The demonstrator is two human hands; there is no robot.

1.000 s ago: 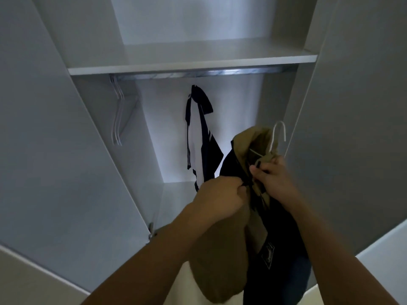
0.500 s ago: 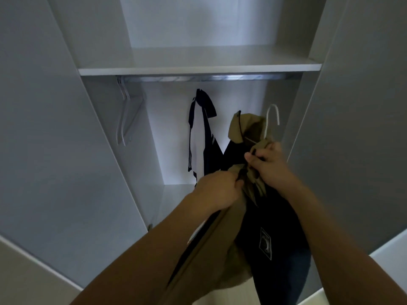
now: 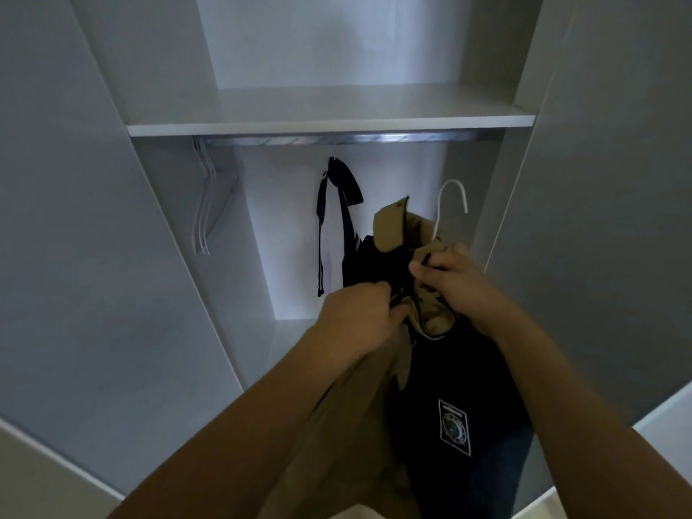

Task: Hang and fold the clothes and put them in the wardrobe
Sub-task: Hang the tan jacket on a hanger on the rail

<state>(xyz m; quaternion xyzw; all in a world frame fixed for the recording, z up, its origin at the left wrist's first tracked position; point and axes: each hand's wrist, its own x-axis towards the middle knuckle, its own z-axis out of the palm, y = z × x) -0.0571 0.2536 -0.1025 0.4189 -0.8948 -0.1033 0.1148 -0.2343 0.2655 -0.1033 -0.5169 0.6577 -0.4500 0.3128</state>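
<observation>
I stand before an open wardrobe with a metal rail (image 3: 337, 138) under its shelf (image 3: 329, 125). Both hands hold up a bundle of clothes on a white hanger (image 3: 451, 204), whose hook sticks up below the rail. My left hand (image 3: 359, 320) grips the khaki garment (image 3: 348, 425) near its top. My right hand (image 3: 455, 286) pinches khaki fabric at the hanger's neck. A black garment (image 3: 460, 376) with a white badge hangs in the same bundle. A dark blue and white garment (image 3: 335, 226) hangs from the rail behind.
Several bare white hangers (image 3: 204, 204) hang at the rail's left end. The wardrobe's open doors (image 3: 75, 256) stand close on both sides. The upper shelf compartment holds nothing visible.
The bundle and both hands have risen toward the rail, and the hanger's hook is closer to it. My view has tilted so more of the upper shelf shows.
</observation>
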